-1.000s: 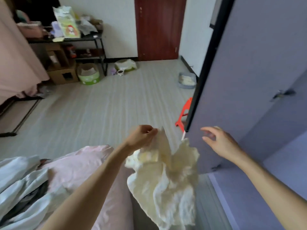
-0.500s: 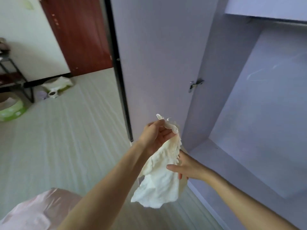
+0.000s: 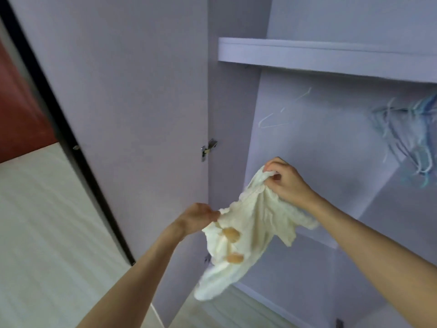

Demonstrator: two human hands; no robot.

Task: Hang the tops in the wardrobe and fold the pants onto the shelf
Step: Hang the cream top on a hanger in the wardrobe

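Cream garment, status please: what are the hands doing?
Left hand and right hand both grip cream garment. Held before open wardrobe. Not hung. Nothing blocking.

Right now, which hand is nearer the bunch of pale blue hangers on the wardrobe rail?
The right hand. It grips the cream garment below and left of the hangers; the left hand pinches the garment's other edge, lower and farther left.
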